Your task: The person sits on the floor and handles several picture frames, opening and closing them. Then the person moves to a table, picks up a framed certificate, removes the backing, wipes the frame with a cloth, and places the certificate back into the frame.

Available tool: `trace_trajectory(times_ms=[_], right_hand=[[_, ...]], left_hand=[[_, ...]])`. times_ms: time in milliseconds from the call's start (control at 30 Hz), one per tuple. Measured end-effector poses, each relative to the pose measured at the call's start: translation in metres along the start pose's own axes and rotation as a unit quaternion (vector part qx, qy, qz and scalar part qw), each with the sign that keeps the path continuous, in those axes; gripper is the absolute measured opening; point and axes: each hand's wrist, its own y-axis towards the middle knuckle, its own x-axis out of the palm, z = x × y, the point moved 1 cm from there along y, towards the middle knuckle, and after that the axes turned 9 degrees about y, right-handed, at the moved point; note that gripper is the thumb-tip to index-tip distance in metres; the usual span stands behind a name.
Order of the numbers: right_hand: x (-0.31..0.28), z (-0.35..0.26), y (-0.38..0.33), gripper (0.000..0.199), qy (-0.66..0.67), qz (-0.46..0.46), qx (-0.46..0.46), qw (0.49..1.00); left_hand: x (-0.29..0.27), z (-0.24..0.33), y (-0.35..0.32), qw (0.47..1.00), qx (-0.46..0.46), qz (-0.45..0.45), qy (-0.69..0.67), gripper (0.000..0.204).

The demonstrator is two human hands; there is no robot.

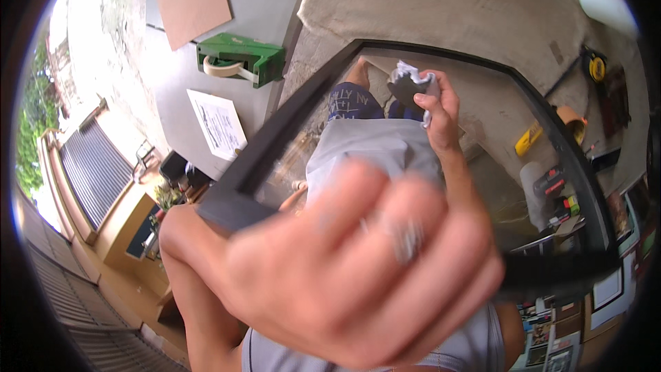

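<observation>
My left hand [372,269] is very close to the view, blurred by motion. Its fingers are curled into a fist, with a ring on one, and whatever they may hold is hidden. Behind it stands a black frame [234,196] around a clear pane. The near edge of this frame passes behind my left hand, so contact cannot be made out. Over the pane, my right hand [444,114] is closed on a crumpled grey-and-white cloth [411,86]; which side of the pane it is on is unclear. My grey shirt and dark blue shorts show in the pane area.
On a grey table [265,0] at left lie a green tape dispenser [251,52], a brown board [193,0] and a printed white sheet [217,124]. To the right are a yellow tape measure [596,67], a yellow-handled tool [528,139] and a white roll [606,10].
</observation>
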Motion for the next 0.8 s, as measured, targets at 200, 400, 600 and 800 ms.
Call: trace_trajectory(times_ms=[200, 400, 600, 800], right_hand=[[-0.009, 0.033, -0.035, 0.023, -0.248, 0.003, -0.314, 0.916], [0.062, 0.044, 0.0, 0.021, 0.056, 0.056, -0.225, 0.971], [0.127, 0.025, -0.002, 0.031, -0.072, 0.091, -0.427, 0.897], [0.172, -0.026, -0.014, 0.036, -0.014, 0.056, -0.556, 0.829]], left_hand=[[-0.021, -0.032, 0.041, 0.988, 0.022, -0.121, -0.094, 0.04], [-0.002, -0.068, 0.061, 0.944, -0.044, -0.145, -0.293, 0.042], [-0.002, -0.072, 0.063, 0.975, 0.065, -0.116, -0.177, 0.044], [-0.003, -0.047, 0.064, 0.988, 0.037, -0.082, -0.126, 0.051]])
